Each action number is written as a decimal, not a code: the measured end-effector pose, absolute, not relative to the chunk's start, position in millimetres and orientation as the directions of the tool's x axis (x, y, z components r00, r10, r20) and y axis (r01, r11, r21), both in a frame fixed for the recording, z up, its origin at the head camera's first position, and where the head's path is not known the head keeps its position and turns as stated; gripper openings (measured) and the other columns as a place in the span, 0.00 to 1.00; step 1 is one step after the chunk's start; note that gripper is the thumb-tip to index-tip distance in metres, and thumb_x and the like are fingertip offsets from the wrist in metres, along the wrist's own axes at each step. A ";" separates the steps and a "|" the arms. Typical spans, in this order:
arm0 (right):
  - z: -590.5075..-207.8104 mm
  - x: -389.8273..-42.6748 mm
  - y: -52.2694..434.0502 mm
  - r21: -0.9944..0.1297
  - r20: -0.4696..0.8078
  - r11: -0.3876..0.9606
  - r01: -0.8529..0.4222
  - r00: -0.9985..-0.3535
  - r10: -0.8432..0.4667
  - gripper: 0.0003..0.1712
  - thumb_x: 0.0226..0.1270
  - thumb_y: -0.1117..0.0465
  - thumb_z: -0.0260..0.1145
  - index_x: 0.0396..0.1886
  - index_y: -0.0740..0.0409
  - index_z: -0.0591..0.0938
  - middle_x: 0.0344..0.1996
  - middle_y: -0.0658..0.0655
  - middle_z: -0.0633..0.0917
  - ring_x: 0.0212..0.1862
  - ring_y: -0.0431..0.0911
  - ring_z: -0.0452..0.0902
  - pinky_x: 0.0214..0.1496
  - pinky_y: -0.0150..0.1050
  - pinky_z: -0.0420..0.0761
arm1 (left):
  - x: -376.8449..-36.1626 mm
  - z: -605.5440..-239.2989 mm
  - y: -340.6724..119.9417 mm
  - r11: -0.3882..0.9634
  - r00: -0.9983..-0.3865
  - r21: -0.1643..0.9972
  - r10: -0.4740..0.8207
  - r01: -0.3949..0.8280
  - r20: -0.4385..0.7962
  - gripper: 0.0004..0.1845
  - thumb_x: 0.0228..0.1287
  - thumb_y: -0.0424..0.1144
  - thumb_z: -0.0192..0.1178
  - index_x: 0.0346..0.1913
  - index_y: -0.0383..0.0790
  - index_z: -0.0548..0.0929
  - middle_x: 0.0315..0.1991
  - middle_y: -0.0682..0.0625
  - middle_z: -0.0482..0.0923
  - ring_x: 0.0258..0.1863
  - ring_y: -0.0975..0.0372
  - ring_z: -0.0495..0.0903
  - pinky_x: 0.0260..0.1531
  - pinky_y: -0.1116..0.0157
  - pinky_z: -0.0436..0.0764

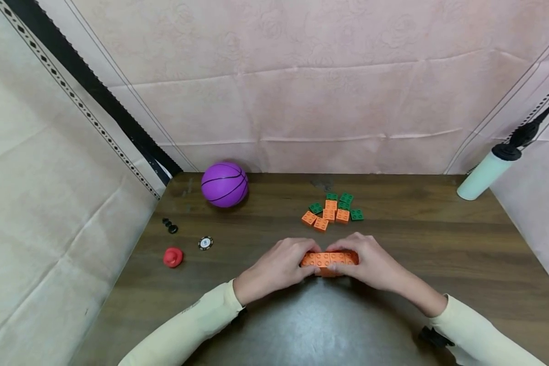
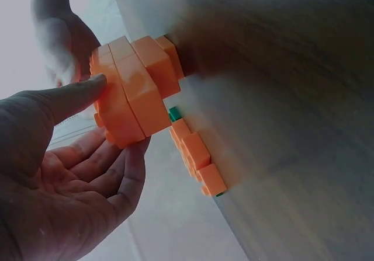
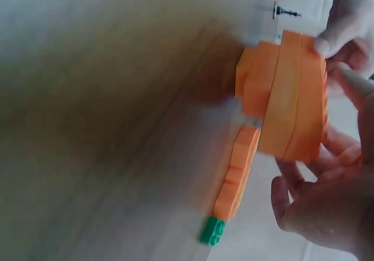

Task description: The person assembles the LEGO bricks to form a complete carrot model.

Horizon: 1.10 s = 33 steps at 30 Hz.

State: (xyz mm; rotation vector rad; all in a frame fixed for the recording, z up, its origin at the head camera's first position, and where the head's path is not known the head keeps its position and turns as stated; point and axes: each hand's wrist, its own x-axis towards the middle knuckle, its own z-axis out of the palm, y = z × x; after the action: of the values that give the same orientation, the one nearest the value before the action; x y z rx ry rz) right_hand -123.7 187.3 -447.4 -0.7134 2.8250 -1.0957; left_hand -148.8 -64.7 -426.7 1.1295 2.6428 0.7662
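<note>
A stepped block of joined orange toy bricks (image 1: pixel 330 258) stands between both hands, its studs facing up and its layers narrowing toward the table. My left hand (image 1: pixel 281 260) grips its left end, with the thumb (image 2: pixel 82 94) on the near side and fingers around the far side. At the other end my right hand (image 1: pixel 367 259) holds it in the same way. Whether the lowest brick touches the table cannot be told. Just beyond the hands lie several loose orange bricks (image 1: pixel 321 224) and green bricks (image 1: pixel 357 214), close together.
A purple ball (image 1: pixel 224 184) sits at the table's back left. Toward the left edge are a black chess piece (image 1: pixel 171 226), a red hat-shaped object (image 1: pixel 173 257) and a poker chip (image 1: pixel 205 243). At the back right is a mint-green cylinder (image 1: pixel 486 175) with a black top.
</note>
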 end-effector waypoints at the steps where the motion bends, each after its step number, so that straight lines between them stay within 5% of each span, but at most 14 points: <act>1: -446.5 -126.4 189.7 -0.664 0.119 0.639 -0.389 -0.898 -0.423 0.16 0.71 0.45 0.74 0.54 0.42 0.90 0.48 0.39 0.90 0.54 0.44 0.79 0.54 0.49 0.77 | -149.1 -426.4 -64.6 0.584 -0.699 0.516 0.713 0.627 0.042 0.12 0.70 0.42 0.72 0.53 0.47 0.86 0.47 0.58 0.87 0.39 0.70 0.80 0.41 0.73 0.80; 12: -447.3 -165.3 212.0 -0.650 0.112 0.707 -0.279 -0.955 -0.275 0.18 0.79 0.46 0.66 0.56 0.51 0.89 0.49 0.52 0.90 0.55 0.53 0.82 0.56 0.58 0.81 | -149.7 -423.9 -68.6 0.624 -0.717 0.475 0.697 0.620 0.020 0.12 0.68 0.45 0.73 0.51 0.49 0.87 0.45 0.59 0.86 0.37 0.69 0.80 0.39 0.71 0.79; 18: -454.9 -192.9 222.2 -0.616 0.115 0.746 -0.253 -0.966 -0.232 0.08 0.74 0.55 0.72 0.46 0.52 0.91 0.34 0.49 0.88 0.41 0.47 0.80 0.46 0.47 0.78 | -150.1 -424.2 -65.3 0.645 -0.721 0.435 0.693 0.628 0.012 0.19 0.67 0.52 0.73 0.56 0.52 0.86 0.49 0.59 0.87 0.40 0.70 0.80 0.43 0.68 0.81; 21: -458.0 -207.4 225.0 -0.603 0.135 0.757 -0.253 -0.967 -0.216 0.06 0.71 0.59 0.74 0.45 0.54 0.90 0.31 0.51 0.87 0.36 0.46 0.79 0.55 0.53 0.78 | -150.6 -425.0 -60.8 0.638 -0.711 0.435 0.703 0.635 0.008 0.20 0.67 0.54 0.73 0.57 0.52 0.86 0.50 0.59 0.87 0.41 0.71 0.80 0.44 0.67 0.81; 25: -459.8 -221.9 224.2 -0.553 0.158 0.795 -0.249 -0.968 -0.194 0.11 0.68 0.58 0.77 0.48 0.55 0.90 0.37 0.56 0.88 0.41 0.51 0.76 0.59 0.58 0.68 | -152.3 -428.5 -57.2 0.623 -0.709 0.464 0.705 0.629 0.014 0.16 0.69 0.52 0.71 0.55 0.52 0.87 0.48 0.59 0.88 0.38 0.72 0.79 0.41 0.70 0.79; 27: -459.8 -226.2 222.4 -0.521 0.151 0.819 -0.240 -0.970 -0.188 0.14 0.67 0.57 0.77 0.50 0.55 0.89 0.40 0.57 0.88 0.44 0.53 0.74 0.52 0.55 0.65 | -152.7 -430.0 -57.0 0.621 -0.712 0.474 0.702 0.625 0.020 0.15 0.70 0.51 0.71 0.55 0.52 0.87 0.47 0.60 0.88 0.38 0.72 0.78 0.40 0.71 0.79; 33: -459.7 -230.9 216.0 -0.444 0.147 0.865 -0.233 -0.971 -0.186 0.16 0.65 0.55 0.79 0.50 0.54 0.89 0.41 0.57 0.88 0.48 0.55 0.75 0.52 0.56 0.65 | -152.3 -432.8 -56.8 0.611 -0.712 0.485 0.701 0.625 0.034 0.13 0.70 0.50 0.71 0.53 0.52 0.87 0.45 0.61 0.87 0.37 0.72 0.78 0.38 0.72 0.78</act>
State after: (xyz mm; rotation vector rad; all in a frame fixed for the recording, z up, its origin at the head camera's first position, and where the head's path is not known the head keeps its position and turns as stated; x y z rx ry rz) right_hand -230.9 216.0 -459.7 -0.3532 3.1296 -0.7653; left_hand -152.3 -56.8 -432.8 1.1097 2.6742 0.7127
